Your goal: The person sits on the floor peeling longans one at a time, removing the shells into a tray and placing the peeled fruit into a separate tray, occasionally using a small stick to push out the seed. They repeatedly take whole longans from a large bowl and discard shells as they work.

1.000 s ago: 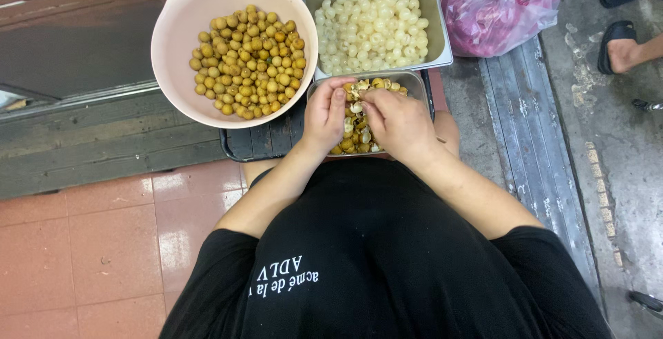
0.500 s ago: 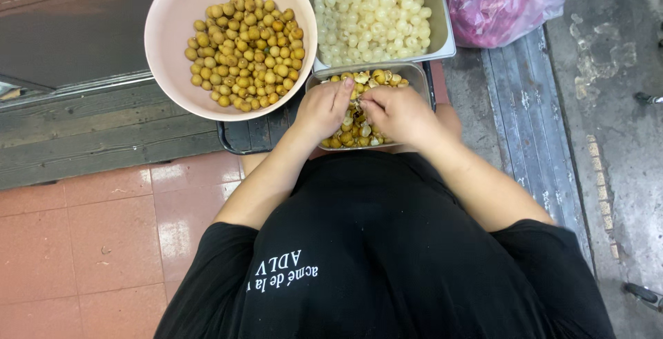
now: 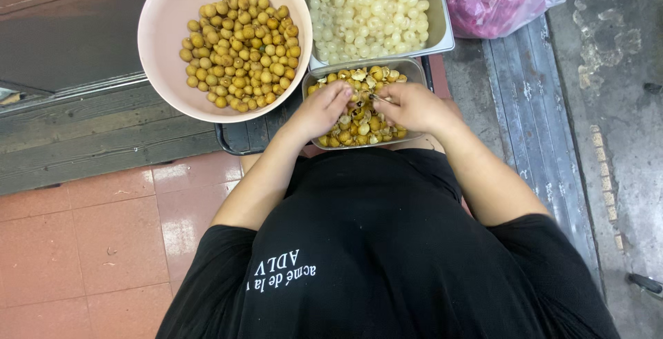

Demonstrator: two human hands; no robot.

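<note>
**Over the shell tray, both hands on one fruit**

Above the small steel tray (image 3: pixel 407 70) of husks, the left hand (image 3: pixel 319 110) pinches a longan while the right hand (image 3: pixel 413 106) grips a thin metal pick (image 3: pixel 382 98), lying left-right, tip toward the fruit. Best worked low, so scraps drop inside.

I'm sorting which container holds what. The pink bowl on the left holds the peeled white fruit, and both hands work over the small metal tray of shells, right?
Not quite. In the head view the pink bowl holds unpeeled brown fruit. The left hand and right hand do work over the small metal tray.
</note>
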